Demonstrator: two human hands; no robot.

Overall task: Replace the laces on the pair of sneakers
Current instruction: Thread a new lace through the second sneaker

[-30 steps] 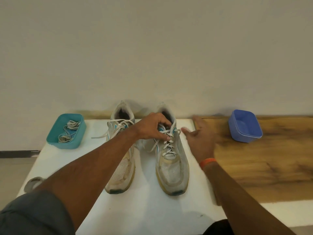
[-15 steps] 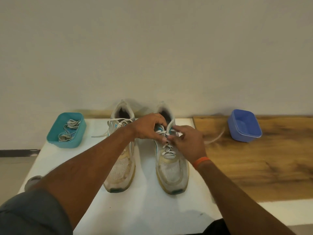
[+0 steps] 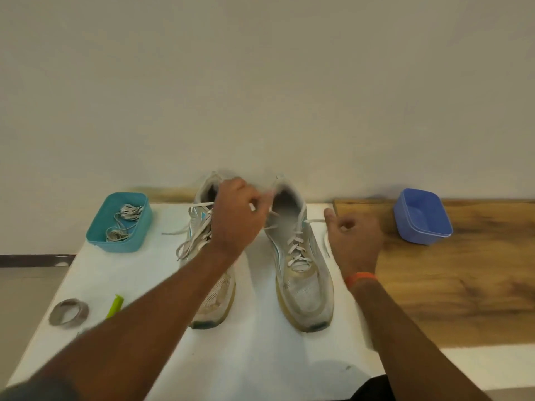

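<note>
Two worn white sneakers stand side by side on the white table (image 3: pixel 260 357), toes toward me. My left hand (image 3: pixel 237 218) is raised over the gap between them and pinches one end of the lace (image 3: pixel 295 247) of the right sneaker (image 3: pixel 304 287). To the right of that shoe, my right hand (image 3: pixel 354 238) holds the other end, which runs taut from a top eyelet. The upper eyelets look unthreaded. My left forearm crosses the left sneaker (image 3: pixel 199 224), whose lace hangs loose. A teal box (image 3: pixel 121 246) at the left holds bundled laces (image 3: pixel 126 219).
An empty blue box (image 3: pixel 422 221) sits on the wooden board (image 3: pixel 448 279) at the right. A grey tape roll (image 3: pixel 68 312) and a green object (image 3: pixel 115 304) lie near the table's left front. A plain wall rises right behind the shoes.
Both hands have left the right sneaker's tongue and drawn apart, the left up and to the left, the right out to the right, pulling the lace ends outward.
</note>
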